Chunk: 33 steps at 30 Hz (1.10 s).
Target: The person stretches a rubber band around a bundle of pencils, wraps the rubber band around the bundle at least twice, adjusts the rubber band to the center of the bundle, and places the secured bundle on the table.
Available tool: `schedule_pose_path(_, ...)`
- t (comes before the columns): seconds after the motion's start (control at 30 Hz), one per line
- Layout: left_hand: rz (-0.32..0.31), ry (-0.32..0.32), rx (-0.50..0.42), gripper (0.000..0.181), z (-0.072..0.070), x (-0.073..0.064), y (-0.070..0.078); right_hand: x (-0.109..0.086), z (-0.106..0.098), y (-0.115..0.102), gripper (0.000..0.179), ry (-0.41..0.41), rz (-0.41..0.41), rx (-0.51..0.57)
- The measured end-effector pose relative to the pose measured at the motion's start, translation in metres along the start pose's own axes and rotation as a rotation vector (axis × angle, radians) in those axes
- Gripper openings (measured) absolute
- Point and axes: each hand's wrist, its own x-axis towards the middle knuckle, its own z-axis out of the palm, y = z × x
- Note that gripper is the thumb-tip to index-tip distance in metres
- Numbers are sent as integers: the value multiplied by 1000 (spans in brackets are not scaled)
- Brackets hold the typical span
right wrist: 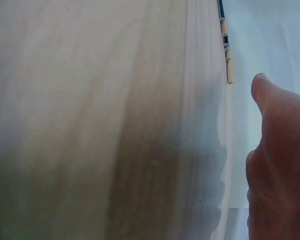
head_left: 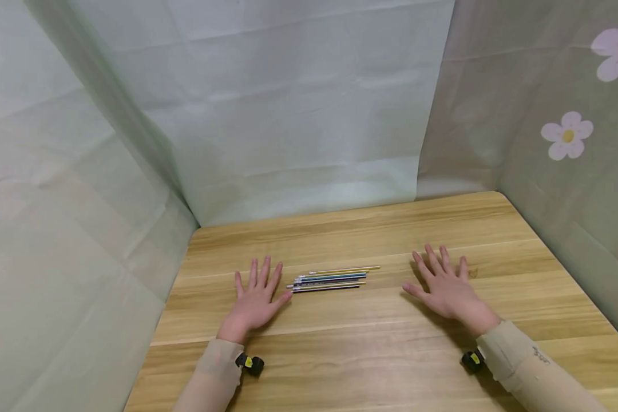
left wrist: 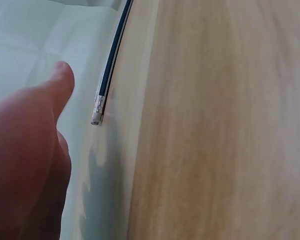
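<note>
Several pencils (head_left: 335,278) lie side by side on the wooden table, eraser ends toward the left. They are dark, blue and yellow, and one yellow pencil lies a little behind the others. My left hand (head_left: 257,300) is spread palm down just left of them, its thumb tip right by the eraser ends. In the left wrist view a dark pencil (left wrist: 112,60) with a metal ferrule shows beyond the thumb. My right hand (head_left: 447,292), fingers also spread, is to the right of the pencils with a gap between. The right wrist view shows the unsharpened pencil ends (right wrist: 229,72) past its thumb. Both hands hold nothing.
The wooden table (head_left: 340,355) has rounded far corners. Pale cloth (head_left: 298,114) hangs behind it and on both sides, with printed white flowers (head_left: 568,136) at the right. A small black camera (head_left: 254,366) is strapped to each wrist, over beige sleeves (head_left: 525,355).
</note>
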Motion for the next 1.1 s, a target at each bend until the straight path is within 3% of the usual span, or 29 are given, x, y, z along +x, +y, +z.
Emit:
schedule_pose_path(0.3, 54, 38, -132, 81, 6, 5, -1, 8, 1, -4, 87, 25, -138, 120)
schedule_pose_path(0.4, 67, 15, -159, 81, 6, 4, -2, 11, 0, -10, 87, 9, -155, 135)
schedule_pose_path(0.67, 0, -155, -134, 95, 11, 4, -3, 22, 8, -29, 102, -51, -137, 44)
schedule_pose_path(1.1, -48, -171, -63, 98, 14, 20, 10, 41, 27, -59, 105, -79, -137, 53)
